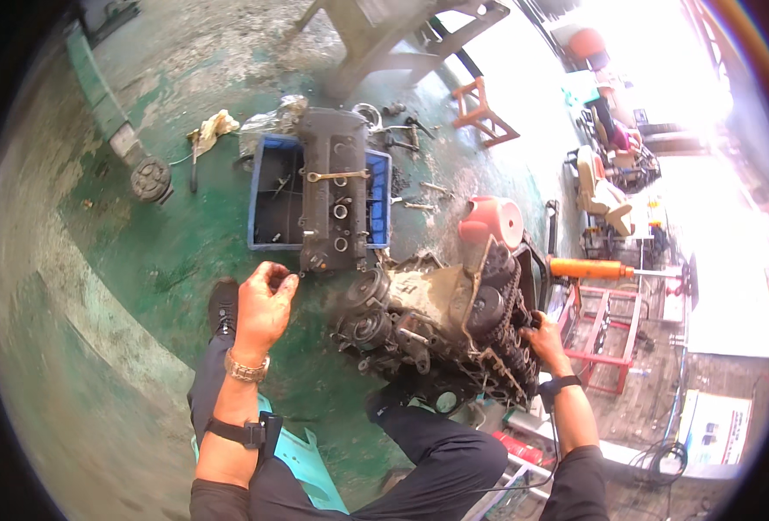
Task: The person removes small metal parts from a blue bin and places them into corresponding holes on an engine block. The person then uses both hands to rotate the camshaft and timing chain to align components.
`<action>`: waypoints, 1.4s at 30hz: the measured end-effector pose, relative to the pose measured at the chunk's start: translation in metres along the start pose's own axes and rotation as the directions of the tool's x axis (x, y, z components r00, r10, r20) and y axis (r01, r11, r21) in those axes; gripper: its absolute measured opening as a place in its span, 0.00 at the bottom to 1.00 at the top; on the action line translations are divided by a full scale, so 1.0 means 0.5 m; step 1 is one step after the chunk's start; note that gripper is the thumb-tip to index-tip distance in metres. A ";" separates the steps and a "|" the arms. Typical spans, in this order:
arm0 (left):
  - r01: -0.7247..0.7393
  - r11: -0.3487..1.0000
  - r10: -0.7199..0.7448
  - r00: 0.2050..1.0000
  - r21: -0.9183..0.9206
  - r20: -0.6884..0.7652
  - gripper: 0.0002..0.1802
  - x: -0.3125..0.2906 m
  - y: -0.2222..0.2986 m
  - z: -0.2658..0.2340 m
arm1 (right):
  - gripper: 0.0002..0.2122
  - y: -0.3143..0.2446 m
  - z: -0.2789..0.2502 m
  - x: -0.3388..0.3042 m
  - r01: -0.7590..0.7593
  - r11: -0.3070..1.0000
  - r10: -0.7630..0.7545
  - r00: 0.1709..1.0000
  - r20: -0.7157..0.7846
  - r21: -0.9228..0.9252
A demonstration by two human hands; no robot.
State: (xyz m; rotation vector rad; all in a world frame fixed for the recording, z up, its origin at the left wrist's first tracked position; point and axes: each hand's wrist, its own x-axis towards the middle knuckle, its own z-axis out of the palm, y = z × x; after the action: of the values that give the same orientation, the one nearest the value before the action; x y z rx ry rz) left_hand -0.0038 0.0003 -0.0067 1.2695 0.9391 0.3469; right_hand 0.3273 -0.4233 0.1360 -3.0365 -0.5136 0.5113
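Observation:
A partly stripped engine sits in front of me, its timing chain bare along the right side. My right hand is at that side, fingers bent against the engine's edge; some fingertips are lost among the dark parts. Left of the engine, my left hand is raised with its fingers curled and the thumb close to them. Whatever it may hold is too small to make out. Just beyond it, a dark valve cover lies across a blue crate, with a combination wrench on top.
A red plastic stool stands behind the engine, near an orange cylinder and a red metal frame. Small tools and a crumpled cloth lie around the crate. Beneath me is a turquoise seat. A green lift arm crosses the far left floor.

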 end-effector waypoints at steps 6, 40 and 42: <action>0.039 0.997 -0.039 0.999 -0.065 0.006 0.06 0.005 0.014 -0.024 | 0.29 -0.165 -0.146 0.137 0.213 0.924 -0.276 0.946 -0.169 -0.318; 0.265 0.964 -0.265 0.964 -0.002 -0.015 0.12 0.000 0.050 -0.103 | 0.31 -0.811 0.564 0.587 0.323 0.933 -0.305 0.944 0.124 -0.159; 0.245 0.969 -0.244 0.969 0.026 -0.019 0.13 0.002 0.049 -0.104 | 0.28 -0.811 0.566 0.593 0.343 0.912 -0.318 0.938 0.140 -0.227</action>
State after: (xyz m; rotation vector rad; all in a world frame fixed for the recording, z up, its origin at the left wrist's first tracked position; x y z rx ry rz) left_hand -0.0362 0.0427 0.0153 1.1613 1.1041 0.1506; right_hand 0.3725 0.0462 -0.1957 -3.0562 -1.1558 0.6227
